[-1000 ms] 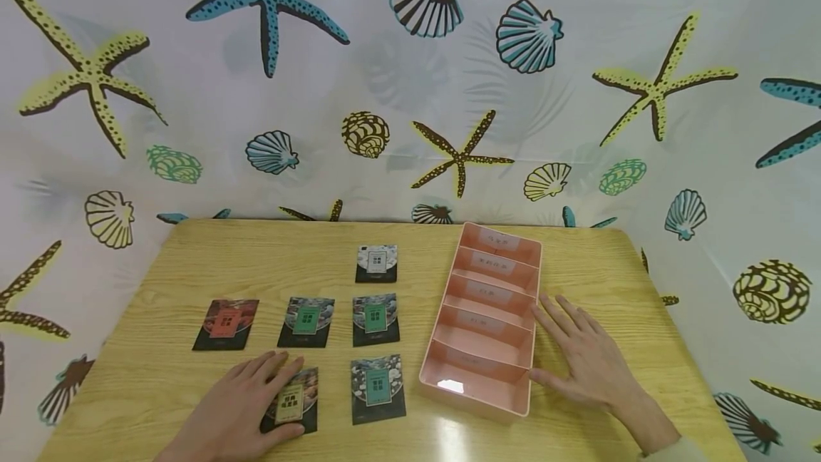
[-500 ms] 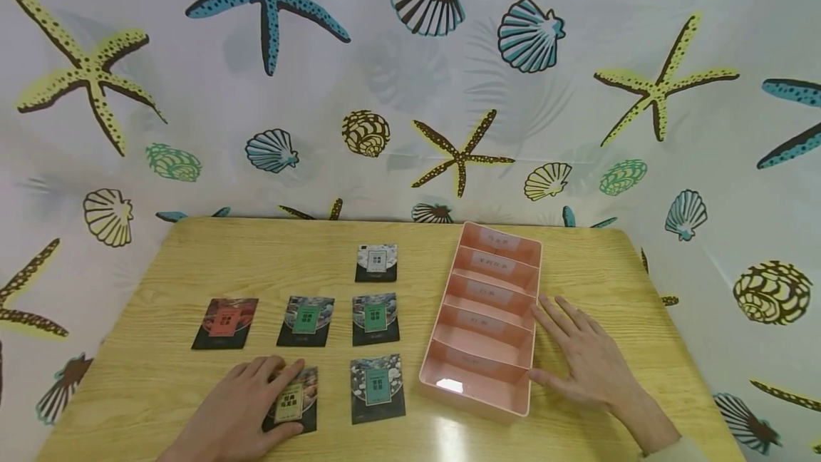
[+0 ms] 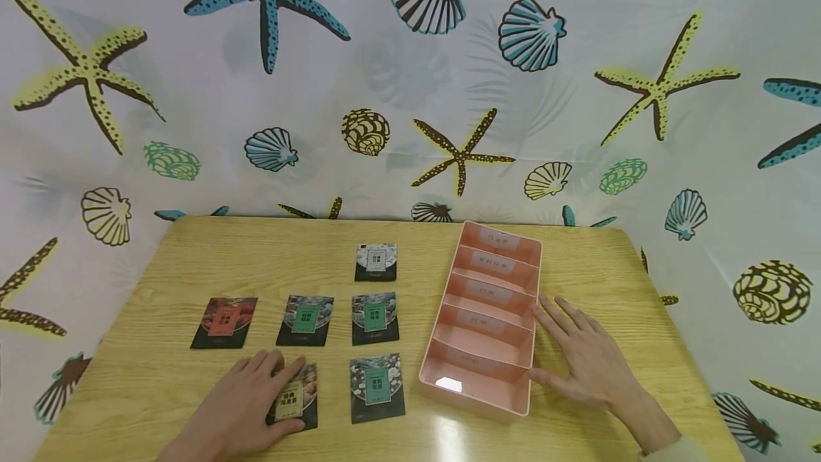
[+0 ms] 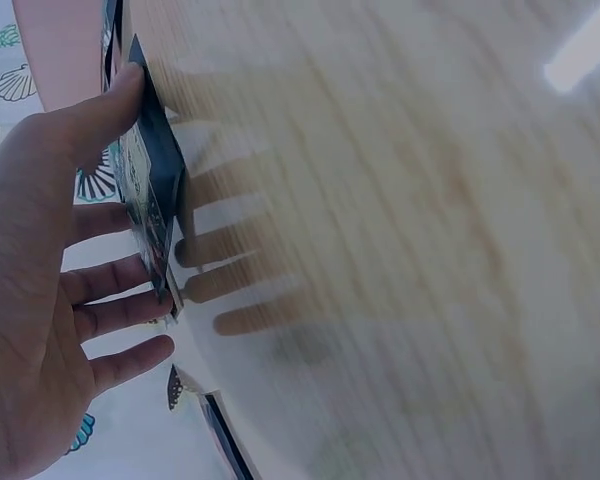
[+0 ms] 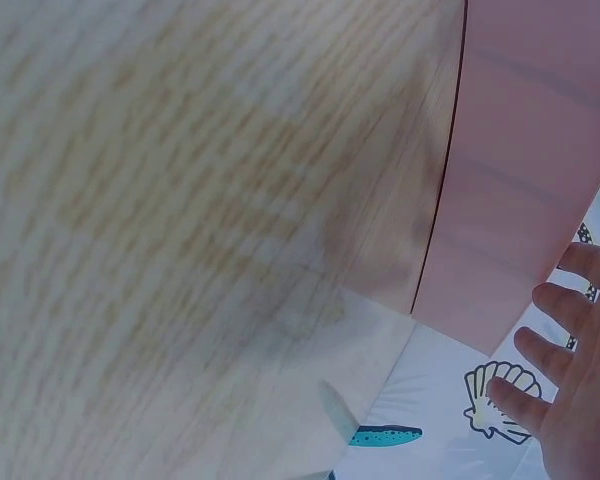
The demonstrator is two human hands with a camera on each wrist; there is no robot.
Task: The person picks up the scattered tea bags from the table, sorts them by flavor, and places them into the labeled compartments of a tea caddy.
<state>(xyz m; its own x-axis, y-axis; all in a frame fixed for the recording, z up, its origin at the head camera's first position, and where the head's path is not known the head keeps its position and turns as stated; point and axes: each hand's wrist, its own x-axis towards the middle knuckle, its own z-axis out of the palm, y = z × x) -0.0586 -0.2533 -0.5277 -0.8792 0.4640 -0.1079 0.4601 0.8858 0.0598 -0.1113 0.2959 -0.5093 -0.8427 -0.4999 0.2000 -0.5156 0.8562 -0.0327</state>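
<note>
My left hand (image 3: 232,405) pinches a black tea sachet with a yellow label (image 3: 291,398) at the front left of the table. In the left wrist view the thumb lies at one end of the sachet (image 4: 152,170) and fingers reach its other end. My right hand (image 3: 586,362) has its fingers spread along the right side of a pink box (image 3: 477,405). Thumb and fingertips are at the box wall; whether all of them touch it I cannot tell. Five narrow compartments, several with paper labels, divide the box, and no sachets show inside.
Other sachets lie flat on the wooden table (image 3: 423,440): a red one (image 3: 224,323), two green-labelled ones (image 3: 304,321), a teal-labelled one (image 3: 377,388) and a white one (image 3: 376,262). A patterned curtain (image 3: 321,98) stands behind the table.
My left hand and the yellow-labelled sachet have shifted slightly, the sachet a little away from me. The right hand and the box stay where they were.
</note>
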